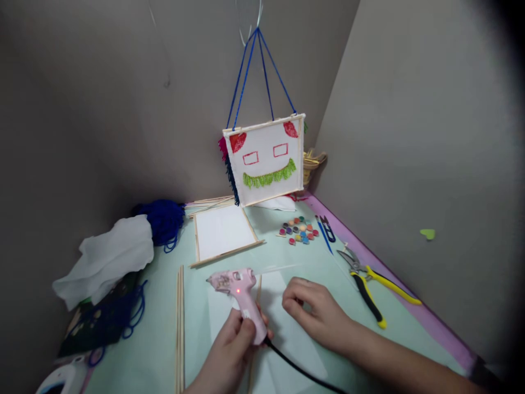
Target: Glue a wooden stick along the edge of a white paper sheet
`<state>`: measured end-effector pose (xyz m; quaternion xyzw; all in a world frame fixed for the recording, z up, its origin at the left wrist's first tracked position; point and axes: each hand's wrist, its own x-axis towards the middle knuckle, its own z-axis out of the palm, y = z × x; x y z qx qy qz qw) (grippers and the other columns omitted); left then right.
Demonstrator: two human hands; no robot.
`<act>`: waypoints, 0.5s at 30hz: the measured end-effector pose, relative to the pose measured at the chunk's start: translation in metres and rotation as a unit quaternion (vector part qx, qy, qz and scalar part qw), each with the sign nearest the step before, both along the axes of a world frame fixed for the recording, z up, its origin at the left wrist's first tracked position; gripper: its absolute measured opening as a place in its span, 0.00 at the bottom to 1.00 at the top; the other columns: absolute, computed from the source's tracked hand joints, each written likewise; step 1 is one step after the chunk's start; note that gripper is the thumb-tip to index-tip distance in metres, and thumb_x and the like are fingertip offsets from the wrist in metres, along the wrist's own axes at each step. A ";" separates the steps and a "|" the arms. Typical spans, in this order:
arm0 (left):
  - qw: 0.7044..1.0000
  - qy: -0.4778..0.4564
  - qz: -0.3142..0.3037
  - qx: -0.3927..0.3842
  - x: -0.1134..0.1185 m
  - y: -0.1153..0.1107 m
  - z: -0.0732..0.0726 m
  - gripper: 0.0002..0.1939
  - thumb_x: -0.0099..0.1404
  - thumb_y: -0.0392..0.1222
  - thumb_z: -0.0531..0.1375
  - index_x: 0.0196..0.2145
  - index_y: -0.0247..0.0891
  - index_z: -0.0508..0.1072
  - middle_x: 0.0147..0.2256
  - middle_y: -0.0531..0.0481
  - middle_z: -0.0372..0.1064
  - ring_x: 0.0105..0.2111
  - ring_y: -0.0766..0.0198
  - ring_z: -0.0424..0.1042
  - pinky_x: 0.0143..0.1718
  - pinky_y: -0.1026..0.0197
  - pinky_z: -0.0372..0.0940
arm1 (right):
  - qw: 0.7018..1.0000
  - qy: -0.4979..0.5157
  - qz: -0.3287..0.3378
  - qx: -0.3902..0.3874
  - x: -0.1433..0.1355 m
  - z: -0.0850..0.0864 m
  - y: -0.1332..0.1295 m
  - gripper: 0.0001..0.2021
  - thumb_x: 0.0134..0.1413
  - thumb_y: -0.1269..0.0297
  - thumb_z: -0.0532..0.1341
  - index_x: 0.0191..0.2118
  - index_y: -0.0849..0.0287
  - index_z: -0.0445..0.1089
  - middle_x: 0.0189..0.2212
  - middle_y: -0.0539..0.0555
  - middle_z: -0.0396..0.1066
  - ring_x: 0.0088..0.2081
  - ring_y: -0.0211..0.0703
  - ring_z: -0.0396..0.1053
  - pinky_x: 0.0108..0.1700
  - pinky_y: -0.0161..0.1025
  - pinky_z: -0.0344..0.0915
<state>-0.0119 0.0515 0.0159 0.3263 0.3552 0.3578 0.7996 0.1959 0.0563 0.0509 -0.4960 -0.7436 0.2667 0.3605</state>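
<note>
My left hand (pixel 235 342) is wrapped round the handle of a pink glue gun (pixel 245 298), whose nozzle points left and whose small red light is lit. A clear glue stick sticks out of its back. My right hand (pixel 314 309) is to the right of the gun, with its fingers curled and pressed together; whether anything is between them is hidden. Under both hands lies white paper (pixel 283 350) with a thin wooden stick (pixel 251 372) on it. Beyond the gun, a white sheet (pixel 225 232) is edged with wooden sticks.
A decorated box (pixel 268 148) hangs on blue cords. Paint pots (pixel 301 230), a blue brush (pixel 326 238), snips (pixel 327 229) and yellow-black pliers (pixel 363 273) lie right. Left are blue yarn (pixel 164 219), white cloth (pixel 110 254) and wooden sticks (pixel 180 328). A black cable (pixel 295 368) runs from the gun.
</note>
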 end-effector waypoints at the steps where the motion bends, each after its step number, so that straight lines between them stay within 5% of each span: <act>1: 1.000 0.001 -0.008 0.005 0.000 0.000 0.000 0.20 0.58 0.56 0.61 0.40 0.38 0.72 0.36 0.47 0.67 0.36 0.62 0.66 0.42 0.59 0.58 | 0.999 0.018 -0.008 -0.033 0.001 -0.003 -0.001 0.08 0.59 0.65 0.54 0.30 0.58 0.68 0.26 0.52 0.67 0.29 0.39 0.66 0.32 0.36 0.62; 3: 0.999 0.010 -0.033 0.029 -0.001 -0.001 0.001 0.20 0.60 0.56 0.60 0.40 0.37 0.72 0.36 0.47 0.68 0.36 0.62 0.66 0.41 0.60 0.58 | 0.994 0.068 0.000 -0.089 0.001 -0.007 -0.005 0.10 0.57 0.60 0.56 0.40 0.58 0.69 0.33 0.55 0.69 0.35 0.42 0.68 0.36 0.38 0.65; 7: 0.990 0.034 -0.095 0.100 0.004 -0.004 0.010 0.22 0.61 0.57 0.58 0.42 0.36 0.71 0.34 0.46 0.69 0.34 0.61 0.66 0.38 0.60 0.59 | 0.952 0.195 0.120 -0.205 -0.013 -0.011 -0.012 0.28 0.51 0.47 0.61 0.53 0.59 0.62 0.45 0.60 0.68 0.45 0.48 0.68 0.41 0.41 0.66; 12: 0.971 0.131 -0.149 0.136 0.014 -0.011 0.031 0.22 0.63 0.59 0.53 0.42 0.37 0.71 0.33 0.47 0.69 0.29 0.62 0.67 0.33 0.61 0.61 | 0.907 0.222 0.082 -0.347 -0.038 -0.007 -0.014 0.22 0.53 0.43 0.55 0.36 0.61 0.65 0.22 0.50 0.67 0.19 0.36 0.64 0.18 0.32 0.58; 15: 0.920 0.256 -0.159 0.250 0.009 -0.016 0.037 0.17 0.65 0.53 0.51 0.35 0.37 0.72 0.29 0.49 0.69 0.28 0.62 0.65 0.32 0.62 0.59 | 0.913 0.221 0.046 -0.340 -0.038 -0.001 -0.009 0.19 0.54 0.47 0.56 0.34 0.61 0.65 0.21 0.50 0.69 0.20 0.38 0.67 0.21 0.32 0.60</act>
